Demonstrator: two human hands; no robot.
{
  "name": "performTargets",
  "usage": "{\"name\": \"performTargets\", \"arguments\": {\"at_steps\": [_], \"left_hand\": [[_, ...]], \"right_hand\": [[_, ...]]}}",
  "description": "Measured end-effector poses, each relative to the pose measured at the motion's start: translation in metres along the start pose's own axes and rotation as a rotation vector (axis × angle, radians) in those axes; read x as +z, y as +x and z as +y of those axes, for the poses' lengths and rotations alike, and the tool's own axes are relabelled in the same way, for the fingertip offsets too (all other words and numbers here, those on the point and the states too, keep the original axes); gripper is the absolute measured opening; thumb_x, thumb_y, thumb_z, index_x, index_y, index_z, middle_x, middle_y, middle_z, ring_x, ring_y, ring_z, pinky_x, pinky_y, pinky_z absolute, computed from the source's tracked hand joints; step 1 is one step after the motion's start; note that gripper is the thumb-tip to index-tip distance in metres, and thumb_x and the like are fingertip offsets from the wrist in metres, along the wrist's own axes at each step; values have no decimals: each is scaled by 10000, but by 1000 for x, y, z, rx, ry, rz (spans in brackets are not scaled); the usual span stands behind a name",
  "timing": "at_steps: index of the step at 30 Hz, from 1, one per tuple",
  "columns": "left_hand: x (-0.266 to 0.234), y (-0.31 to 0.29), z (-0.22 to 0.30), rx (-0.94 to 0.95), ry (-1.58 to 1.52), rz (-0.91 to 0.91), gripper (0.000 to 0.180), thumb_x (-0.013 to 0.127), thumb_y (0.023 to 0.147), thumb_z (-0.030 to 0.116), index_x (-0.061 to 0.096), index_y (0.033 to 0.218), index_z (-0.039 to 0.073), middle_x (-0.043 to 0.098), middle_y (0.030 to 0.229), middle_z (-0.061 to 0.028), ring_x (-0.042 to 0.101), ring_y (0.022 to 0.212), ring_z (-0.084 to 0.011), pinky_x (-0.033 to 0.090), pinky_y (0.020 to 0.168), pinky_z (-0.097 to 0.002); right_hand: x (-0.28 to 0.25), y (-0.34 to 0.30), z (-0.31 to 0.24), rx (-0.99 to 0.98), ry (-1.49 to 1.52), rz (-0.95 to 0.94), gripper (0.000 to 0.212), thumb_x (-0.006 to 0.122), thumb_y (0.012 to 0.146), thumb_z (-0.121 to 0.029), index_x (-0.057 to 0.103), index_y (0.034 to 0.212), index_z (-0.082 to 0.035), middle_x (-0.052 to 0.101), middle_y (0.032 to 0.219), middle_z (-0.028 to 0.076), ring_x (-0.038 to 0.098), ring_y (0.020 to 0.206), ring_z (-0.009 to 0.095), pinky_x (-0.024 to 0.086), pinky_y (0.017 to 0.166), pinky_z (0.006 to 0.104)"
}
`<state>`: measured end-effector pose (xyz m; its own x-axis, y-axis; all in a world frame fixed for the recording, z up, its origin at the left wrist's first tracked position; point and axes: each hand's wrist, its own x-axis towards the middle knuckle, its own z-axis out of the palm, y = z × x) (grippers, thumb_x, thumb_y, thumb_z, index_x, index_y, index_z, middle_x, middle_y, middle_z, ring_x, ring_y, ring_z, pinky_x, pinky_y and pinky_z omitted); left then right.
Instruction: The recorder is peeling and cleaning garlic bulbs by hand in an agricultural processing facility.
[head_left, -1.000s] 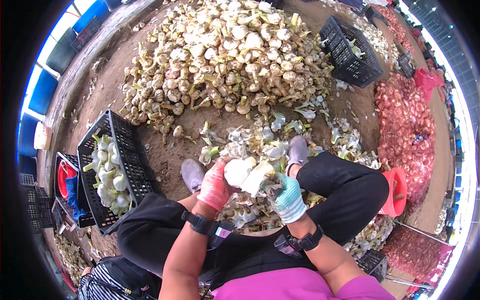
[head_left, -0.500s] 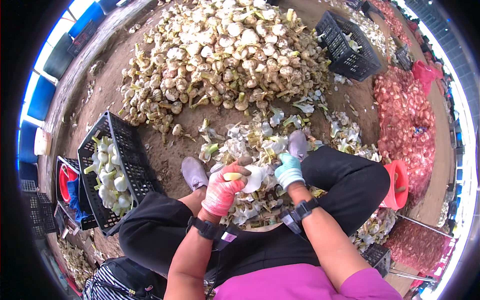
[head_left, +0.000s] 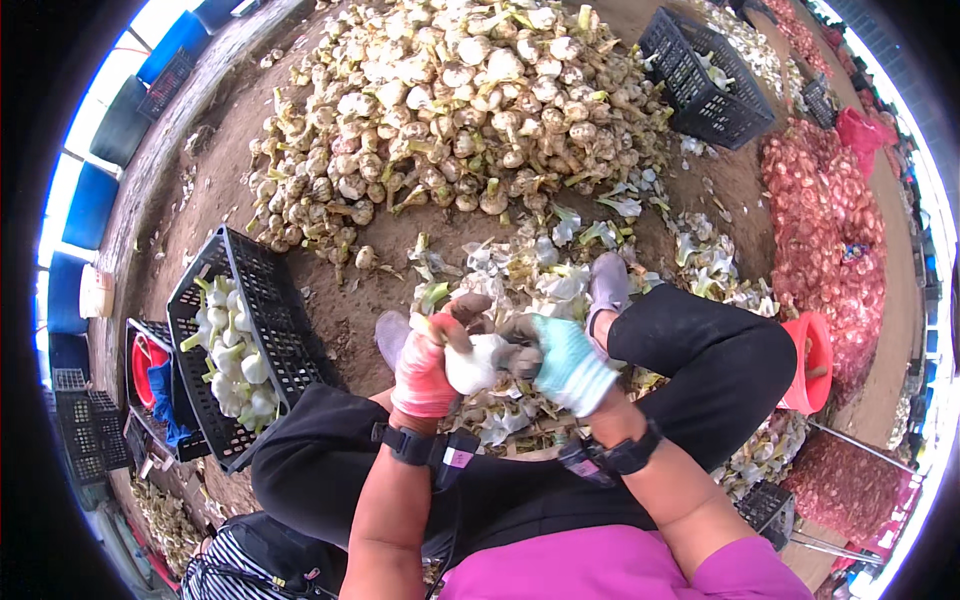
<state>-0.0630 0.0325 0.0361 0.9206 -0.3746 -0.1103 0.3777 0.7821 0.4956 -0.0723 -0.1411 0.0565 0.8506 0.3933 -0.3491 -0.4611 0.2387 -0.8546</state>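
Both hands have drawn together at the knees | left hand (head_left: 425,372) and right hand (head_left: 568,362) grip one white bulb (head_left: 474,364) between them, fingers closed | crate (head_left: 262,330) to the left, pile (head_left: 450,110) ahead

Bare dirt floor (head_left: 330,300): big heap of unpeeled bulbs (head_left: 450,90) at twelve o'clock, peeled husks (head_left: 540,270) at centre, black crate (head_left: 250,340) at nine, red sacks (head_left: 825,220) at three.

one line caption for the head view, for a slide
Gloved left hand and right hand grip a white bulb above husks.
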Motion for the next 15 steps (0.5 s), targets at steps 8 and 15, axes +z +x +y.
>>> {"name": "performTargets", "arguments": {"at_steps": [8,15], "left_hand": [[-6,0,-18,121,221,553,171,466,863,118,511,978,-1,569,925,-93,566,814,-189,473,747,-307],[-14,-3,5,139,-49,352,209,501,844,226,547,876,25,548,1018,-131,485,1013,-299,365,910,-439]], "right_hand": [[14,16,29,182,768,583,129,432,811,-75,488,709,-21,504,643,19,447,531,129,363,485,233],[-16,22,38,475,737,597,242,517,831,-291,557,928,-73,585,792,126,571,658,198,475,611,340]]}}
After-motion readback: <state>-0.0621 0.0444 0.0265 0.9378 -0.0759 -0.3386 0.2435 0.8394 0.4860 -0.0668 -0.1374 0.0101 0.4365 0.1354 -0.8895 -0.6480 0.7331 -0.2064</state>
